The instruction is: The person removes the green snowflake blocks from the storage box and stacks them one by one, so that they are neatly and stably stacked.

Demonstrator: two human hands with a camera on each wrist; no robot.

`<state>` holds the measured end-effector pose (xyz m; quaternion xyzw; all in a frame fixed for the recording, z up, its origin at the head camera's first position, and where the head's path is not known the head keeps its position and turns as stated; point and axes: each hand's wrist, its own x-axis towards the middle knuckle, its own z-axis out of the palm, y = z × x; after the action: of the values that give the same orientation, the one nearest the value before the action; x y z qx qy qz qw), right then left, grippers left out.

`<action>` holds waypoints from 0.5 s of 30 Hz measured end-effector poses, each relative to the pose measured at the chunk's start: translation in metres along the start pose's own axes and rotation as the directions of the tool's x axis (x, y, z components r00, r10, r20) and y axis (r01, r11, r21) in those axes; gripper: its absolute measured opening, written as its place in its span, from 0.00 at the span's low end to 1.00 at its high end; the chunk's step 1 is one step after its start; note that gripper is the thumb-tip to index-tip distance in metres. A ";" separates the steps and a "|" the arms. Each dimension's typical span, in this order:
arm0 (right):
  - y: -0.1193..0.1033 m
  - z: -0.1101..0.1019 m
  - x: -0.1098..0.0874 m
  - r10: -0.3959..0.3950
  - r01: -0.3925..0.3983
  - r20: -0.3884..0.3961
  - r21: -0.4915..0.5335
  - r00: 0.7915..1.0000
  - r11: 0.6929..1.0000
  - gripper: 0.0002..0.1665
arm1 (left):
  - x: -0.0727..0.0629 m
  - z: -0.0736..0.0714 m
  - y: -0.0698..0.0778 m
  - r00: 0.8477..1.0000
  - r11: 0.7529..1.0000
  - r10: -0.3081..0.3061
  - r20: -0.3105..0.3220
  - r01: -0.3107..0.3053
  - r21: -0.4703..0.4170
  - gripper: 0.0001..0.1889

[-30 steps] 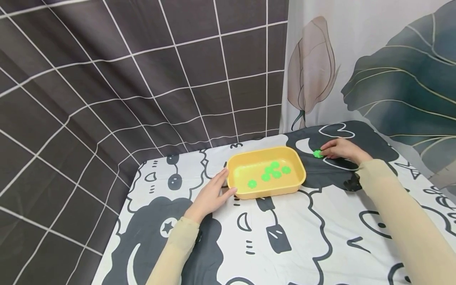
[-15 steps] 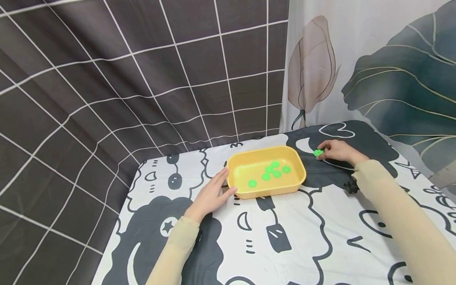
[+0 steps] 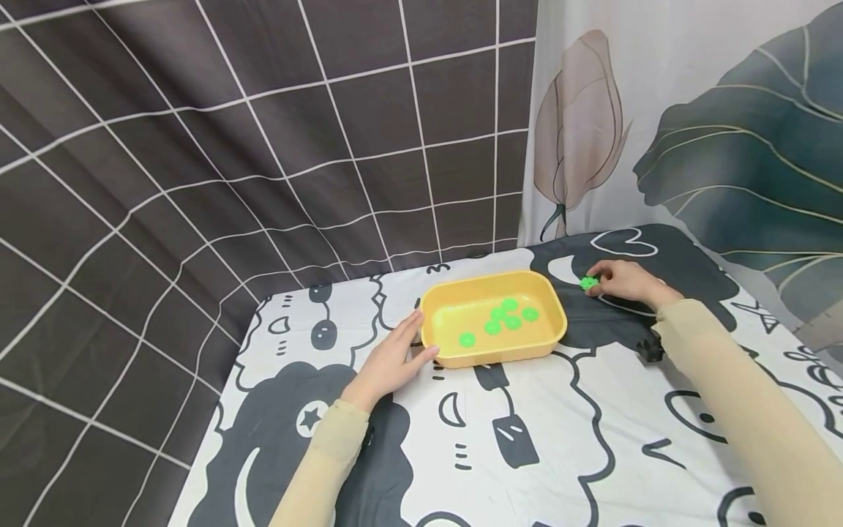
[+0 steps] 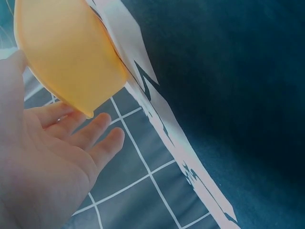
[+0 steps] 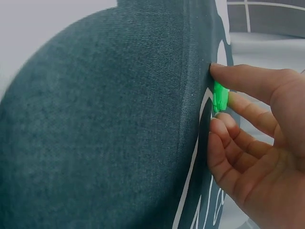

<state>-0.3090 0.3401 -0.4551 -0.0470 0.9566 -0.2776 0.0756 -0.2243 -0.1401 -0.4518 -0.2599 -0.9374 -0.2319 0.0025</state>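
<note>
In the head view my left hand point(image 3: 390, 364) lies at the left end of a yellow plastic tub point(image 3: 492, 360), its thumb at the near corner. The left wrist view shows that hand point(image 4: 57, 157) with fingers loosely extended beside the tub's rim point(image 4: 71, 106). To the right of the tub, my right hand point(image 3: 628, 281) pinches a small green flower-shaped piece point(image 3: 588, 282) low over the cloth. Seen from the right wrist, the green piece point(image 5: 220, 97) sits edge-on between thumb and fingers of the hand point(image 5: 262, 152), and looks like a few thin layers.
Several green flower-shaped pieces point(image 3: 512, 322) lie in the tub, mostly toward its right half. A black-and-white cartoon cloth point(image 3: 500, 483) covers the table. Behind stand a dark grid curtain point(image 3: 369, 124) and a pale curtain point(image 3: 658, 44) with leaf prints.
My right hand has shifted slightly and its fingers have come further round the green piece, which stays nearly in place. My left hand and the tub have not moved.
</note>
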 end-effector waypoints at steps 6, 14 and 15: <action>-0.001 -0.001 0.001 0.005 -0.005 0.012 0.009 1.000 1.000 0.30 | 0.000 0.001 -0.001 1.000 1.000 0.006 -0.009 -0.006 -0.004 0.43; -0.002 0.000 0.002 0.047 -0.048 0.040 0.027 0.998 0.999 0.30 | 0.001 0.001 -0.001 1.000 1.000 -0.005 0.005 0.005 0.006 0.43; -0.002 0.000 0.003 0.049 -0.050 0.040 0.026 0.998 0.998 0.30 | 0.001 0.001 -0.001 1.000 1.000 -0.006 0.007 0.006 0.009 0.43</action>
<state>-0.3115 0.3383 -0.4544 -0.0276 0.9520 -0.2875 0.1018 -0.2254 -0.1402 -0.4526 -0.2581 -0.9391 -0.2270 -0.0005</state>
